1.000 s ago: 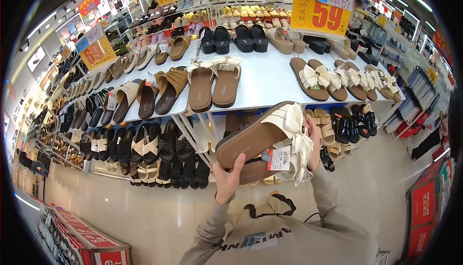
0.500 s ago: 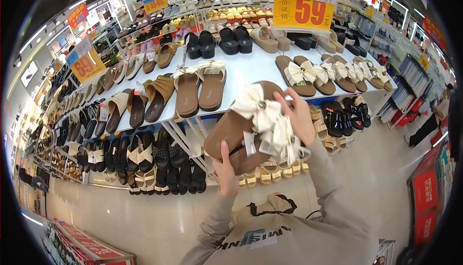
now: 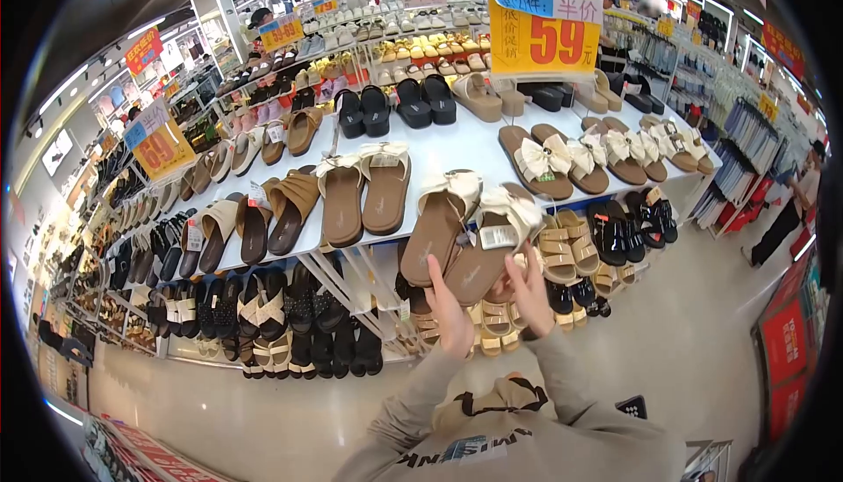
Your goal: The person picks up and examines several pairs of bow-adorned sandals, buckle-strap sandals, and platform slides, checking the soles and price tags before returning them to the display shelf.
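Note:
A pair of brown slippers with cream bows is held out at the near edge of the white display table, soles up toward me. The left slipper has my left hand at its heel, thumb against the insole and other fingers hidden underneath. At the right slipper, which bears a white tag near its bow, my right hand grips the heel's outer side. The two slippers overlap a little. Left of them stand similar bow slippers on the table.
The white table carries black, beige and brown footwear behind the held pair. A yellow price sign stands at its back. Lower shelves hold woven sandals and beige sandals. At the right a person stands in the aisle.
The slippers have turned from a tilted, stacked pose to side by side, bows toward the table. My right hand has moved down from the bow end to the heel; my left has shifted right.

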Tool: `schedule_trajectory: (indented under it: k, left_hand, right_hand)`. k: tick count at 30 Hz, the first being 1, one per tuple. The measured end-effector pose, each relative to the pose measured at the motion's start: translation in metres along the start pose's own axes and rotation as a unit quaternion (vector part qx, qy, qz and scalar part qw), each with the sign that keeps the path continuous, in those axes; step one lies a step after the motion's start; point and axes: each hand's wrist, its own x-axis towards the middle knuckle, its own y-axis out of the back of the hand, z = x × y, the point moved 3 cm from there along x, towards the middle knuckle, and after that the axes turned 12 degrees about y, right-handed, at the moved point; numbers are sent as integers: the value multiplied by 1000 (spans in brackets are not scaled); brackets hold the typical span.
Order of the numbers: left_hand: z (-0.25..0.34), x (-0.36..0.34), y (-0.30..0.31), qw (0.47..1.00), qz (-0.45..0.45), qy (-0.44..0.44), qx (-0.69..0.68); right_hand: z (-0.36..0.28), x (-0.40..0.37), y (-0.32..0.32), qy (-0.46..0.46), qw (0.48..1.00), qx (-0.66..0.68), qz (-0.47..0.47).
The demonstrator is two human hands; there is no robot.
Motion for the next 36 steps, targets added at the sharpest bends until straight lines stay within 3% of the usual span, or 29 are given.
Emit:
schedule_trajectory:
  k: [2, 5, 9, 13, 18, 21, 22, 24, 25, 28, 29, 30, 32, 34, 36]
  left_hand:
    - [2, -8, -13, 997, -18, -38, 59]
    - [-3, -8, -14, 994, -56, 3, 90]
    - [8, -16, -26, 977, -121, 32, 175]
    - [25, -13, -16, 967, -195, 72, 147]
    - [27, 3, -11, 955, -163, 17, 247]
    - [28, 9, -18, 935, -142, -43, 323]
    - [30, 14, -17, 935, -141, -39, 323]
    - [30, 24, -16, 916, -189, 54, 350]
    - [28, 22, -20, 917, -207, 73, 334]
    - [26, 16, -20, 917, -191, 36, 347]
    - [27, 16, -19, 918, -192, 32, 347]
    - [28, 16, -17, 912, -188, 17, 364]
    - [30, 18, -15, 908, -178, -1, 379]
    - [31, 22, -15, 910, -179, -18, 375]
    - [34, 34, -20, 911, -166, -25, 377]
  right_hand:
    - [-9, 16, -2, 37, 999, 17, 9]
    - [-25, 37, -7, 63, 997, -29, -38]
    - [-23, 70, -7, 49, 999, -17, 3]
    - [-18, 50, 4, 58, 996, 28, 58]
    - [-23, -12, -17, 139, 989, -41, -8]
    - [-13, 4, -12, 162, 982, -98, 2]
    - [-18, 10, -9, 159, 982, -100, 3]
    - [-30, 27, -6, 149, 984, -100, -2]
    - [-25, 35, 1, 228, 947, -225, 14]
    - [-22, 39, 7, 174, 952, -249, 27]
    - [-8, 40, 12, 233, 933, -272, 39]
    - [-10, 39, 8, 237, 932, -271, 35]
    - [-8, 38, 1, 162, 983, -53, 62]
    - [-8, 43, 0, 136, 987, -74, 51]
    - [-9, 50, -3, 124, 974, -189, 12]
